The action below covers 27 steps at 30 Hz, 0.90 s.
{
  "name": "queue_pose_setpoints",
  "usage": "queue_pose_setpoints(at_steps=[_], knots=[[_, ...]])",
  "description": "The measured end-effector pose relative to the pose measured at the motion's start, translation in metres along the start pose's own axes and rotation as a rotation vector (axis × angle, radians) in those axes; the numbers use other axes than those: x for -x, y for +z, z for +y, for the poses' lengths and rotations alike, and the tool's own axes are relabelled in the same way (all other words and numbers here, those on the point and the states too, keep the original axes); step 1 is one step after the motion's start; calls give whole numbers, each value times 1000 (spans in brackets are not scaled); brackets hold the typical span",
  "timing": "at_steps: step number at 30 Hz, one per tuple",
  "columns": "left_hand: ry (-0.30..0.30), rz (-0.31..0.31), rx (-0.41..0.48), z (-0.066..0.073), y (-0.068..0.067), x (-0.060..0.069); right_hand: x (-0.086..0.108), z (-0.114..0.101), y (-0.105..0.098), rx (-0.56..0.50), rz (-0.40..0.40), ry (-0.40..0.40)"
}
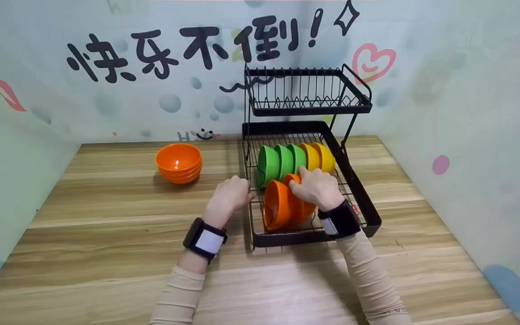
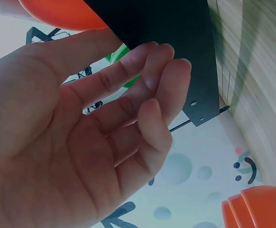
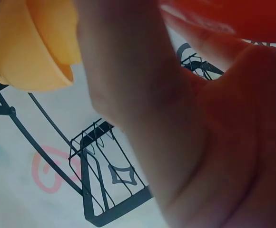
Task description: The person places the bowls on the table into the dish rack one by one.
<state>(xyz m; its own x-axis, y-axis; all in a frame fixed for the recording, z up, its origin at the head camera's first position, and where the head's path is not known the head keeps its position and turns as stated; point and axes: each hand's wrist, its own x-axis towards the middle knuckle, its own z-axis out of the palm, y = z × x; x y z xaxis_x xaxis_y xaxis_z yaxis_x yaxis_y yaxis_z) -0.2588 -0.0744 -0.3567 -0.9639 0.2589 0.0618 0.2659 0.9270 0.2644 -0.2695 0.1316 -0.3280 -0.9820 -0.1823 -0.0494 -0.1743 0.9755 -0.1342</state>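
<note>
At the left rim of the black dish rack [image 1: 287, 239], my left hand [image 1: 230, 196] has its fingers curled. In the left wrist view, the left hand [image 2: 104, 118] has its fingers outside the rack's black side panel [image 2: 195, 71], and the thumb passes behind it. My right hand [image 1: 321, 187] grips the upper edge of an orange bowl [image 1: 294, 198] on the lower tier. Another orange bowl [image 1: 274, 207] stands on edge to its left. Close up, the right hand [image 3: 176, 118] hides much of the red-orange bowl [image 3: 233, 19].
Behind the orange bowls, three green bowls [image 1: 266, 164] and two yellow bowls [image 1: 325, 158] stand on edge in a row. A stack of orange bowls [image 1: 178, 164] sits on the wooden table [image 1: 106, 234] left of the rack. The upper tier [image 1: 309, 109] overhangs the back.
</note>
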Motion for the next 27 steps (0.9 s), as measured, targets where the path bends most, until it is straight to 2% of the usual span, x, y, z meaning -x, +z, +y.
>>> queue_pose_setpoints(at_steps=[8,14,20,27], knots=[[-2,-19,2,0,0,-1,-3,-4,5,-1,-55,-2],[4,-12,-1,-1,0,-1,-6,-4,7,-18,-80,-8],[3,-17,3,0,-1,-1,-6,-4,8,-46,-85,-26],[10,-18,7,-1,0,-1,-5,-4,8,-39,-54,-60]])
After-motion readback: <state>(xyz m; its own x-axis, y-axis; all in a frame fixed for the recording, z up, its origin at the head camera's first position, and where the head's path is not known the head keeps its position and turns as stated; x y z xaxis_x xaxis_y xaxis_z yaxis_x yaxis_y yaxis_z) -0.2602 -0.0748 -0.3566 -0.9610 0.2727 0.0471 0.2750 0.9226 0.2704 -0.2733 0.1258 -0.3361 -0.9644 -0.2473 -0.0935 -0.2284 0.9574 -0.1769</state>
